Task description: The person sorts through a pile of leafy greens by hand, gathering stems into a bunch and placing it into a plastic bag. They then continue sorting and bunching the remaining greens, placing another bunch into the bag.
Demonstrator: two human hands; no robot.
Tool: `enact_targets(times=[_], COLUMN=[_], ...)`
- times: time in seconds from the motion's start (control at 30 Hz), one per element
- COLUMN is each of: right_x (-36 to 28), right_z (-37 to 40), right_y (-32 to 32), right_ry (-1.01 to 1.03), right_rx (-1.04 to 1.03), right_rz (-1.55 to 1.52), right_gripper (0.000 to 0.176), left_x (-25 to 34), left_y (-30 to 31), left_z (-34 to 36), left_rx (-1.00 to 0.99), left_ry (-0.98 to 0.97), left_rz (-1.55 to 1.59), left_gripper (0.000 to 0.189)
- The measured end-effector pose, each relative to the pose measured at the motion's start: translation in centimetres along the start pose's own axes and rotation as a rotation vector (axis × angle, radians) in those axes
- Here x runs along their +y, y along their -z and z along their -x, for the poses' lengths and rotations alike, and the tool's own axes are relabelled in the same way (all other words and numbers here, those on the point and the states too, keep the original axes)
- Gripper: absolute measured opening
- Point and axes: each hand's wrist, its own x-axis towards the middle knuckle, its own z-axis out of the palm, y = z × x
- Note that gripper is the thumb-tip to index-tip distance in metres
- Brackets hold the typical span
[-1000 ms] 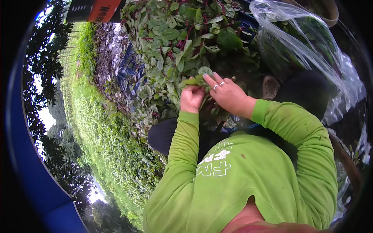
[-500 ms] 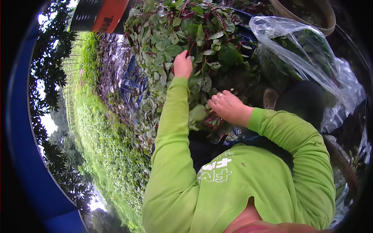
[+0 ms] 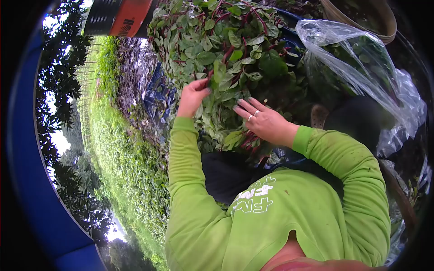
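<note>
A large heap of leafy greens with red stems [image 3: 199, 49] fills the upper middle. My left hand [image 3: 192, 99] is at the heap's near left side, thumb and fingers closed on a leafy red stem [image 3: 218, 74] that stands up from it. To the right, my right hand [image 3: 269, 124], with two rings, lies palm down with its fingers stretched out over the leaves. Its thumb is hidden. Just below its fingers, several cut red stems [image 3: 250, 141] lie bunched by my lap; whether the palm touches them cannot be seen.
A clear plastic bag [image 3: 361, 58] with greens inside stands at the right, and behind it a round tan tub [image 3: 391, 27]. A black and orange drum [image 3: 129, 18] stands at the upper left. Blue sheeting [image 3: 158, 92] lies beside the heap. My shoe [image 3: 319, 116] shows at the right.
My left hand has drawn back toward me and left, now with a leafy stem in its fingers. My right hand's fingers have straightened from a curled pose and shifted slightly.
</note>
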Motion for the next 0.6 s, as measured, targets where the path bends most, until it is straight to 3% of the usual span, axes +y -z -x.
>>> enact_targets(times=[0.1, 0.17, 0.23, 0.3, 0.37, 0.4, 0.47, 0.6], right_x=[-0.2, -0.2, 0.0, 0.2, 0.2, 0.1, -0.1, -0.6], right_z=[0.0, 0.1, 0.4, 0.5, 0.2, 0.2, 0.3, 0.6], right_y=[-0.3, -0.4, -0.4, -1.4, -0.8, -1.0, -1.3, -1.1], right_ry=[0.025, -0.011, -0.076, -0.099, -0.12, -0.097, -0.053, -0.032], right_rx=[0.029, 0.049, 0.108, -0.004, -0.236, -0.219, -0.185, -0.213], right_rz=[-0.032, -0.047, -0.035, -0.05, -0.108, -0.093, -0.063, -0.088], right_gripper=[0.014, 0.015, 0.017, 0.014, 0.013, 0.012, 0.01, 0.011], left_x=[-3.8, -7.4, -7.4, -6.8, -8.1, -8.5, -8.6, -8.1], left_y=[-0.6, -1.0, -2.3, -3.0, -2.2, -1.8, -1.4, -4.3], left_z=[3.4, 5.0, 6.3, 6.2, 4.2, 2.8, -0.9, -5.4], left_rx=[-0.038, -0.178, -0.312, -0.444, -0.335, -0.28, 0.165, 0.252], left_ry=[0.019, 0.144, 0.218, 0.066, 0.074, 0.079, -0.014, -0.227], left_rz=[-0.039, -0.046, -0.119, -0.319, -0.279, -0.259, -0.433, -0.438], left_gripper=[0.039, 0.038, 0.038, 0.037, 0.033, 0.032, 0.027, 0.025])
